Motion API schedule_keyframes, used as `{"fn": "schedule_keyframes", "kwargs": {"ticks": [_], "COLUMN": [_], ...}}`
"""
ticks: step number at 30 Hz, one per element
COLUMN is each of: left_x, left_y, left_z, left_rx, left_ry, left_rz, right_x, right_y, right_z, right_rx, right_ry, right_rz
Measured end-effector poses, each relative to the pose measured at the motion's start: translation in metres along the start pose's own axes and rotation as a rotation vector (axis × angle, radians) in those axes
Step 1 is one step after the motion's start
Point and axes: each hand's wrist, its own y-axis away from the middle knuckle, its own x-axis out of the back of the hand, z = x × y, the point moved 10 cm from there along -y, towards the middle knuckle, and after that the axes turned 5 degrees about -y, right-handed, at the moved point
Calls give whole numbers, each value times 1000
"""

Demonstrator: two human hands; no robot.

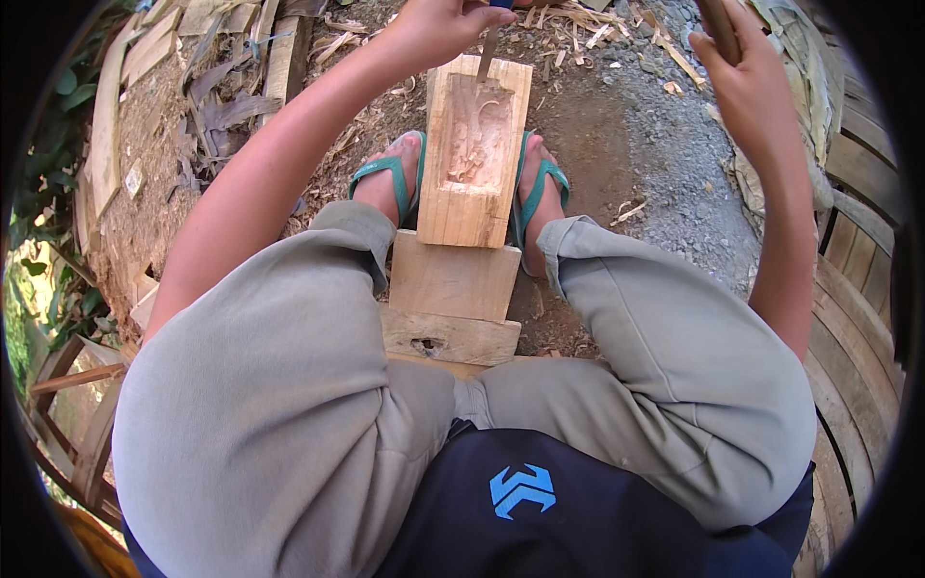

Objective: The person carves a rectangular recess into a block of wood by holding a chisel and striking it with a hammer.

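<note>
Between my feet lies a wooden block [464, 220] with a rectangular hollow cut into its top face. Curled shavings [472, 135] rest in the rough hollow. At the top edge my left hand [436, 29] is closed round a chisel [488, 56], partly cut off by the frame. Its blue handle shows beside the fingers, and the metal blade points down at the hollow's far end. Up at the right, my right hand [753, 89] grips a brown wooden handle [719, 31], raised apart from the chisel. The handle's upper end is out of view.
Flat boards [453, 277] sit under and in front of the block, close to my knees. Wood chips [578, 24] and grey gravel [674, 144] cover the ground ahead. Planks [116, 125] lie at the left; wooden slats [858, 318] curve along the right.
</note>
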Motion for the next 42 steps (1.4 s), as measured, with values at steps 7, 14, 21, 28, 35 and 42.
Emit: {"fn": "schedule_keyframes", "kwargs": {"ticks": [7,14,21,28,35,42], "left_x": [-4,2,-3,-6,-2,-2], "left_y": [0,3,0,3,5,6], "left_z": [-5,-7,1,4,4,3], "left_rx": [9,47,-14,12,20,-55], "left_ry": [7,11,-30,-19,-184,-139], "left_rz": [8,25,57,39,63,75], "right_x": [6,-14,-16,10,25,-8], "right_y": [5,9,17,8,11,23], "right_z": [-6,1,-1,-8,3,-12], "right_rx": [-208,-189,-87,-129,-251,-191], "right_ry": [114,136,50,33,108,107], "right_rz": [-214,-394,-198,-54,-151,-352]}}
